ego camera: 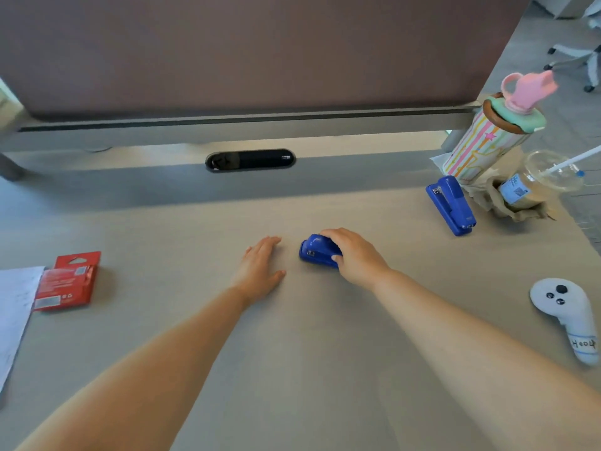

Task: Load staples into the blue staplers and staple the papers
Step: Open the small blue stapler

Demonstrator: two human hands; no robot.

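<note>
- Right hand (354, 255) grips the small stapler (317, 252); left hand (261, 268) lies flat, fingers spread.
- Second stapler (450, 205) stands beside a bottle (487, 138).
- Red box (66, 281) touches the paper (16, 307).

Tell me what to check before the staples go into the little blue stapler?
1. Right hand grips the small blue stapler: ok.
2. Left hand free, fingers straight: ok.
3. Small blue stapler opened for loading: not ok, it looks closed.
4. Red staple box on the desk, beside the papers: ok.
5. Red staple box already opened: cannot tell.
6. Larger blue stapler out of the way, far right: ok.
</note>
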